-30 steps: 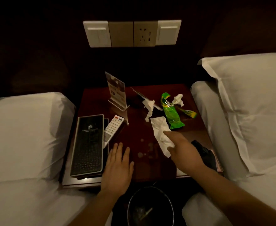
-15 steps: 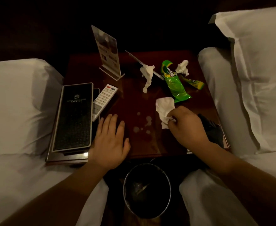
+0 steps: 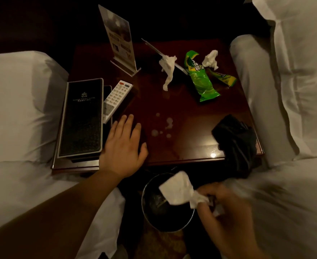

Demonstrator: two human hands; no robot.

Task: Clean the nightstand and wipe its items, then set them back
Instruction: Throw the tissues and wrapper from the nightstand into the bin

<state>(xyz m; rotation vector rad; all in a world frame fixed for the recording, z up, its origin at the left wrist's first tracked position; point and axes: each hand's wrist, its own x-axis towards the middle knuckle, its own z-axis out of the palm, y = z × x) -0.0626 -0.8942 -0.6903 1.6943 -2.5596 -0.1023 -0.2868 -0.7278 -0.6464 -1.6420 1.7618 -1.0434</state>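
Observation:
The dark red nightstand (image 3: 187, 146) stands between two beds. My right hand (image 3: 226, 208) pinches a white tissue (image 3: 178, 188) above the round waste bin (image 3: 165, 219) below the front edge. My left hand (image 3: 123, 146) lies flat, fingers apart, on the front left of the top. Two crumpled tissues (image 3: 168, 69) (image 3: 211, 59), a green snack wrapper (image 3: 200, 79) and a smaller yellow-green wrapper (image 3: 224, 78) lie at the back right. A black folder (image 3: 82, 116), a white remote (image 3: 116, 98), a standing card holder (image 3: 119, 38) and a black cloth (image 3: 236, 141) also sit there.
White pillows and bedding flank the nightstand, the left bed (image 3: 17, 113) and the right bed (image 3: 288, 90). Pale smudges (image 3: 163, 126) mark the middle of the top. A thin flat card (image 3: 154, 48) lies behind the tissues. Patterned carpet shows beside the bin.
My right hand lifted the tissue off the nightstand and carried it down over the waste bin. The view tilted lower. My left hand stayed flat on the top.

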